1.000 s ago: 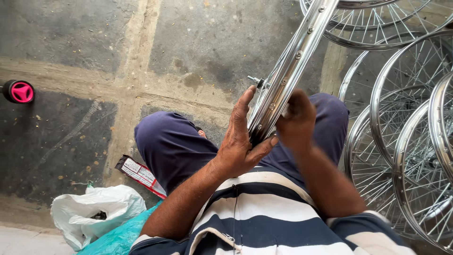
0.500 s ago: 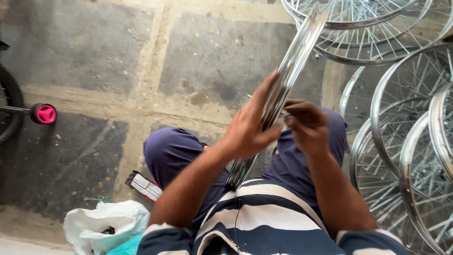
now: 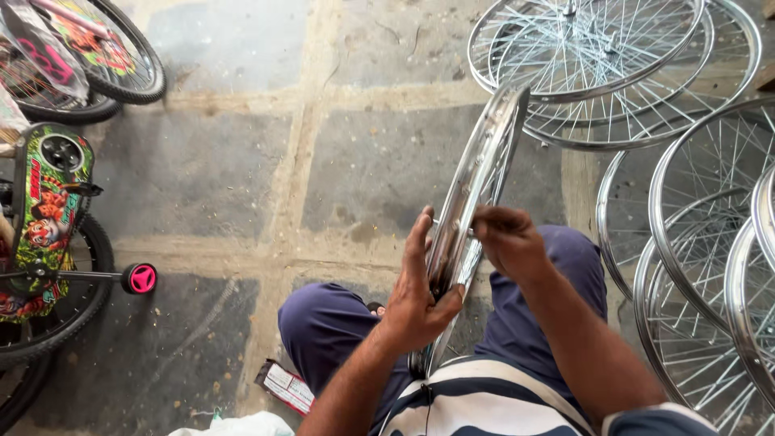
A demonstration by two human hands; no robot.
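Observation:
A shiny chrome bicycle wheel rim (image 3: 482,173) stands on edge between my knees, running from my lap up and away over the stone floor. My left hand (image 3: 416,295) grips the rim from its left side, thumb hooked under the edge. On the other side, my right hand (image 3: 507,241) pinches something small at the rim, perhaps a spoke or nipple; I cannot tell which. I sit in dark blue trousers and a striped shirt.
Several spoked chrome wheels (image 3: 613,60) lie stacked at the top right and down the right edge (image 3: 710,250). A small colourful child's bicycle (image 3: 48,210) with a pink training wheel (image 3: 142,278) stands at the left. A small flat packet (image 3: 285,386) lies by my left knee.
The view has tilted up and left, bringing the child's bicycle into sight. Both hands have slid higher along the rim, and my left hand has opened flatter against it.

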